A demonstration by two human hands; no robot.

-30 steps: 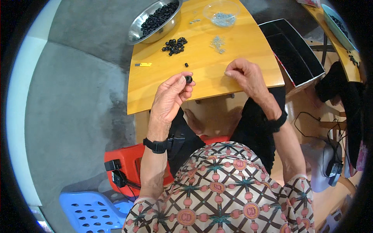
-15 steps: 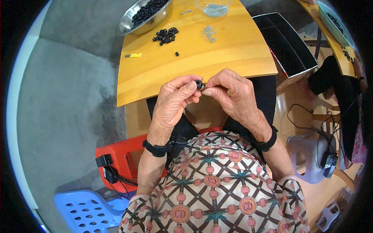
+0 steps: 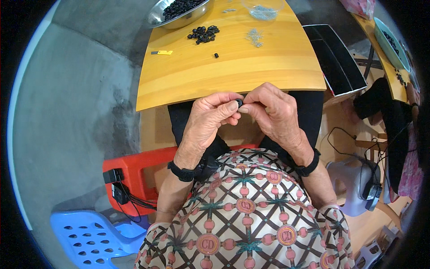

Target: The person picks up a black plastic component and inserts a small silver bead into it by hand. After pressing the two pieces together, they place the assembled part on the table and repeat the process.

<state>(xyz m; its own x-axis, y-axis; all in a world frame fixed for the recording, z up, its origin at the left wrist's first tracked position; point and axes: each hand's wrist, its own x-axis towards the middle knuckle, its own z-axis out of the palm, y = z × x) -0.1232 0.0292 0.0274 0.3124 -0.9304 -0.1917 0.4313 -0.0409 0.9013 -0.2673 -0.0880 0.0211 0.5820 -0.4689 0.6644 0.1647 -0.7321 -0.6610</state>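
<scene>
Between the thumb and fingers of my left hand [image 3: 207,119] is a small black round part [image 3: 239,103], held just off the table's near edge. The thumb and forefinger of my right hand [image 3: 275,112] are pinched together against the right side of that part. Whatever those right fingertips hold is hidden. Beyond my hands, a single black piece [image 3: 216,55] lies on the yellow table [image 3: 233,83]. Farther back sit a pile of black round parts [image 3: 204,34] and a scatter of small silvery pieces [image 3: 255,37].
A steel bowl [image 3: 190,19] of black parts and a clear tub [image 3: 264,13] of silvery pieces stand at the back. A yellow-and-grey cutter [image 3: 161,53] lies at left. Right of the table is a black-lined box [image 3: 333,58]. Red [image 3: 134,163] and blue stools [image 3: 89,240] stand lower left.
The view has shifted, so the table sits higher in it. My right fingertips have closed in on the black part, and the shiny bit seen between them is now hidden.
</scene>
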